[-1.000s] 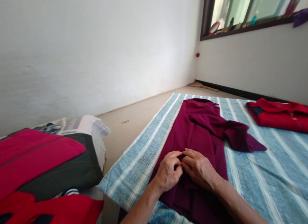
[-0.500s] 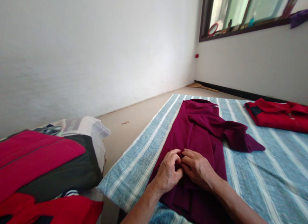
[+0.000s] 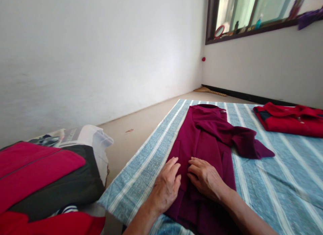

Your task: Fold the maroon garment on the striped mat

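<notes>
A maroon long-sleeved jacket [image 3: 209, 144] lies lengthwise on a blue-and-white striped cloth [image 3: 141, 167], its collar at the far end. One sleeve stretches out to the right, bent over on itself. My left hand [image 3: 166, 184] rests at the jacket's left edge with its fingers extended and slightly apart. On the middle of the garment lies my right hand [image 3: 207, 177], fingers loosely stretched and palm down. Neither hand has cloth pinched in it. My forearms cover part of the jacket's lower end.
A folded red garment [image 3: 292, 120] sits at the right on the striped cloth. To the left, a pile holds a pink-and-dark garment [image 3: 42, 164], a red garment [image 3: 58, 223] and a white plastic bag [image 3: 88, 137]. A broom [image 3: 209, 91] lies on the floor by the wall.
My left hand has moved left, away from the right hand, and its curled fingers have straightened. My right hand stays near the jacket's middle. The view has shifted slightly.
</notes>
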The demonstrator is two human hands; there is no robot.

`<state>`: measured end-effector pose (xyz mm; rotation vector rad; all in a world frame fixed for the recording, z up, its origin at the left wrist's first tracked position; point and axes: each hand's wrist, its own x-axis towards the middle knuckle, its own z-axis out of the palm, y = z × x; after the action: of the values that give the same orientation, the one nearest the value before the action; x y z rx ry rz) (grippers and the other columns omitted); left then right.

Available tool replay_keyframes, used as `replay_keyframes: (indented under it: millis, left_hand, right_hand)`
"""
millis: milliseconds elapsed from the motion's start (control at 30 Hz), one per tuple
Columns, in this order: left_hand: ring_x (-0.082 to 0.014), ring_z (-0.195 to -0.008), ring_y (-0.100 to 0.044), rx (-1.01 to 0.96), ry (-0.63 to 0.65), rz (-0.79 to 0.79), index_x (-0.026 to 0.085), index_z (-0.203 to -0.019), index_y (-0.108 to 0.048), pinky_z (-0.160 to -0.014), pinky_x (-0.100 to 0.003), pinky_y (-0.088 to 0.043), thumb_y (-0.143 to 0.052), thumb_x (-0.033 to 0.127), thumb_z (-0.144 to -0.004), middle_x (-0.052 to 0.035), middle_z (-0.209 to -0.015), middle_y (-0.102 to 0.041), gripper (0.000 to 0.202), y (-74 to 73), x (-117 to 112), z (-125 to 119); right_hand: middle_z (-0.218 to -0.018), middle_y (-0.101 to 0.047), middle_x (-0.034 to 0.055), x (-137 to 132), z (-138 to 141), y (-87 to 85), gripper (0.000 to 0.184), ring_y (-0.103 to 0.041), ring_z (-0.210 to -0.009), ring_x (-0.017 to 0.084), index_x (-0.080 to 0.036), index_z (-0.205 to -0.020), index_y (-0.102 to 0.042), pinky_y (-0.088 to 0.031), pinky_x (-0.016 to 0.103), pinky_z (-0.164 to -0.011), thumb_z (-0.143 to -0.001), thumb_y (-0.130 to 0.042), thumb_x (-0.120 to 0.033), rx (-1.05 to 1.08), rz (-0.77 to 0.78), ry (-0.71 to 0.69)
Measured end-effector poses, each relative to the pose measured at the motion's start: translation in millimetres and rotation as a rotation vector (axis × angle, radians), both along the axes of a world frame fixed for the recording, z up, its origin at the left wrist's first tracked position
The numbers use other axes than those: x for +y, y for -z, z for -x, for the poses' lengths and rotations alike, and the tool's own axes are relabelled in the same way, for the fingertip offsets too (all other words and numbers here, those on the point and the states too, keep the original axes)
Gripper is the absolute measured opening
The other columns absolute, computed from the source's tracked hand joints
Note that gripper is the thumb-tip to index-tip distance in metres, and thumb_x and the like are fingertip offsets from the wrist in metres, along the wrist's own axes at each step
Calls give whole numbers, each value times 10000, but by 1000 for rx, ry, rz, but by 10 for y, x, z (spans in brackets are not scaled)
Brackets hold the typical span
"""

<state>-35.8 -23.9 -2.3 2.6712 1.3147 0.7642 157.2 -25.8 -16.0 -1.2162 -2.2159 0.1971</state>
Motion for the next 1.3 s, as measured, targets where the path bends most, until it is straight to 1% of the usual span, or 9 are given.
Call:
replay_keyframes:
  millis: [167,367,567,700,867,1300]
  left_hand:
    - [-244,-1262,-481,173,-15,-51,141,-1213,-542,-1015,-443,-463,-424,135,-887,-135,-1330,-547,347,65,-71,-5]
    - [-252,-1261,-482,248,-28,-62,130,-1206,-549,-1010,-467,-459,-386,121,-893,-141,-1320,-558,352,99,-72,-29]
    - [-248,-1259,-485,263,-35,-68,132,-1201,-550,-1010,-469,-455,-379,120,-893,-139,-1317,-562,352,130,-69,-23]
    - [-246,-1261,-483,255,-30,-59,144,-1191,-552,-1012,-470,-451,-385,124,-890,-133,-1318,-562,345,119,-69,-22]
    - [-254,-1260,-484,228,-24,-51,135,-1195,-548,-1012,-479,-451,-391,117,-885,-143,-1311,-566,348,120,-70,-22]
    - [-244,-1273,-470,233,-25,-52,153,-1208,-541,-1023,-481,-439,-387,132,-898,-127,-1330,-552,347,141,-64,-9]
  right_hand:
    - [-1081,-657,70,8,4,14,104,-575,-1110,225,-202,-813,-629,-445,356,-973,-864,-542,-174,0,14,13]
    - [-1086,-656,75,6,5,33,111,-573,-1118,221,-198,-814,-630,-439,351,-978,-868,-536,-175,6,8,7]
    - [-1099,-649,79,-2,1,-18,42,-557,-1139,232,-197,-822,-625,-423,356,-992,-843,-613,-231,-3,52,-1]
    - [-1107,-645,81,-3,1,-23,15,-543,-1161,238,-194,-825,-621,-415,357,-1002,-822,-631,-205,-3,68,-4]
    - [-1117,-641,71,-2,3,-3,33,-542,-1159,234,-202,-837,-624,-415,358,-1002,-808,-633,-188,8,69,4]
    - [-1111,-642,75,10,5,3,41,-541,-1155,228,-198,-820,-620,-405,341,-1004,-792,-641,-178,19,69,6]
